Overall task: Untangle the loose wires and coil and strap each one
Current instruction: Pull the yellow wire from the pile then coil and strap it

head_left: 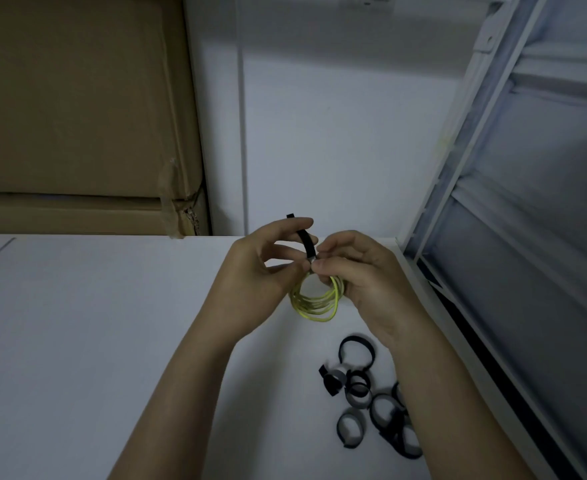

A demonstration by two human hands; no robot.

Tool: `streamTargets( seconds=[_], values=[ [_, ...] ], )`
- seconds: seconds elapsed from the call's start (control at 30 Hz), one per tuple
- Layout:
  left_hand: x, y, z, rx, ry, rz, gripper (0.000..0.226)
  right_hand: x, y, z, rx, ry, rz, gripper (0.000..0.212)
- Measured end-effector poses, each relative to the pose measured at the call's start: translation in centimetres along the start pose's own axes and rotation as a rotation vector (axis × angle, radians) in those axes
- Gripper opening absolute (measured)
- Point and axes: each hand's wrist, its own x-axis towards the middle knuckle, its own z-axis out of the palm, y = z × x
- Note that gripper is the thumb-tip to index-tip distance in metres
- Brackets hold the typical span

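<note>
Above the smooth white table (77, 341), your left hand (254, 289) pinches a flat black strap (308, 245) while your right hand (364, 285) grips the round yellow-green wire coil (314, 304) at the strap's base, with a cluster of curled black spare straps (371, 396) lying nearer you.

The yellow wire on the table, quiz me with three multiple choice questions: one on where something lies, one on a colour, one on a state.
1. Where does the pile of loose straps lie?
A. near the right forearm
B. on the cardboard boxes
C. left of the left hand

2. What colour is the strap being fitted?
A. white
B. black
C. red

3. What state is the yellow wire in?
A. stretched straight
B. knotted to another wire
C. coiled in loops

Answers: 1 A, they lie on the white table beside that forearm; 2 B, it shows black between both hands; 3 C, round loops hang below the fingers.
</note>
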Motion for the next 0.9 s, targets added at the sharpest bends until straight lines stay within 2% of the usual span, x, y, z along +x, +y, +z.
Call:
streamTargets(
  seconds=[0.2, 0.37, 0.47, 0.73, 0.9],
  values=[
    [0.0, 0.2, 0.8, -0.117, 0.053, 0.013, 0.044, 0.0, -0.1, 0.2, 0.108, 0.027, -0.016, 0.027],
    [0.0, 0.9, 0.8, -0.157, 0.060, 0.035, 0.036, -0.2, -0.5, 0.4, 0.198, 0.003, -0.016, 0.024],
    [-0.1, 1.1, 1.0, -0.121, 0.100, 0.051, 0.038, -0.3, -0.6, 0.3, 0.191, -0.029, -0.023, 0.032],
    [-0.6, 0.9, 1.3, 0.134, 0.124, 0.203, 0.037, -0.4, -0.8, 0.1, 0.231, -0.007, 0.010, 0.027],
    [-0.7, 0.9, 1.3, 0.230, 0.035, 0.269, 0.057, 0.0, -0.7, -0.4, 0.278, 0.047, 0.078, 0.029]
  ],
)
